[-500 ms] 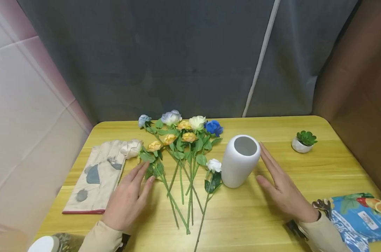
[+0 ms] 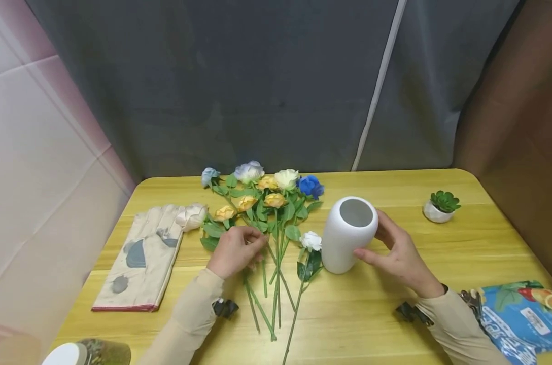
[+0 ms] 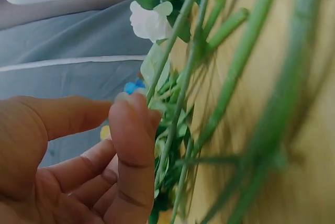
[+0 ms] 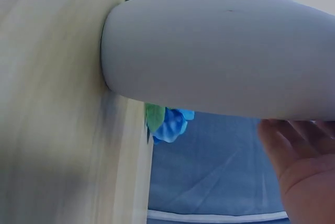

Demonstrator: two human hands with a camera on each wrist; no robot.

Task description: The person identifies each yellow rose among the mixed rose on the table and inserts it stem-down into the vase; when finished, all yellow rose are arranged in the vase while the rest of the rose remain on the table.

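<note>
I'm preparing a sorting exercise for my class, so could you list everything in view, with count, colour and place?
Flowers: ten; four yellow-orange, others white, cream, lilac and blue; centre-left of table
Vase: one, white, right of the flowers
Succulent in pot: one, green in white, back right
Folded cloth: one, beige with grey shapes, left
Lidded jar: one, white lid, bottom left
Printed packet: one, mostly blue, right edge
Metallic-looking items: count unclear, dark, beside packet
Table: one, yellow wood-grain, underneath
Curtain: one, dark grey, behind
Side panels: two, white-pink left, brown right
Wrist devices: two, black, at wrists
Sleeves: two, beige, foreground
Left hand: one, bare, by the flowers
Right hand: one, bare, on vase
</note>
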